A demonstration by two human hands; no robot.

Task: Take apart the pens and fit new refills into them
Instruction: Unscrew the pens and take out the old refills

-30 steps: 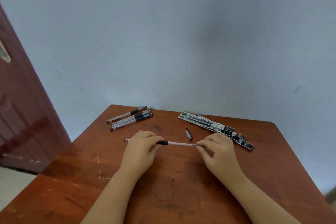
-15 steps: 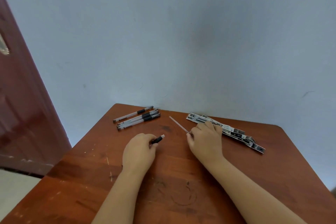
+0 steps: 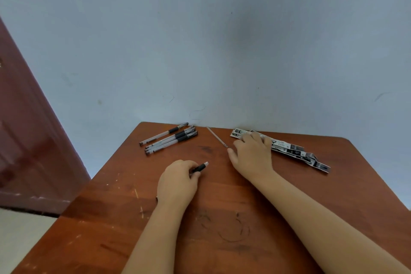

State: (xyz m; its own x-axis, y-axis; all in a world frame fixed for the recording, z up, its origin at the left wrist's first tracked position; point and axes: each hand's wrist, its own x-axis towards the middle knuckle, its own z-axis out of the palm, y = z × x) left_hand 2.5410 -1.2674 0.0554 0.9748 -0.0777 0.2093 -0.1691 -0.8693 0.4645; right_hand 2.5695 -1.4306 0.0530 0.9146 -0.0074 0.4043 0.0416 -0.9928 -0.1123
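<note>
My left hand grips a pen barrel whose black grip end sticks out past my thumb; the rest of it is hidden in my fist. A thin old refill lies loose on the table, just left of my right hand. My right hand rests with spread fingers on the printed refill packets at the back right. Three whole pens with black grips lie side by side at the back left.
The brown wooden table is scratched and stands against a pale blue wall. A dark red door is at the left, beyond the table's left edge.
My right hand pulled the refill out of the barrel, carried it back and laid it down, then moved right onto the refill packets. My left hand kept its grip on the barrel.
</note>
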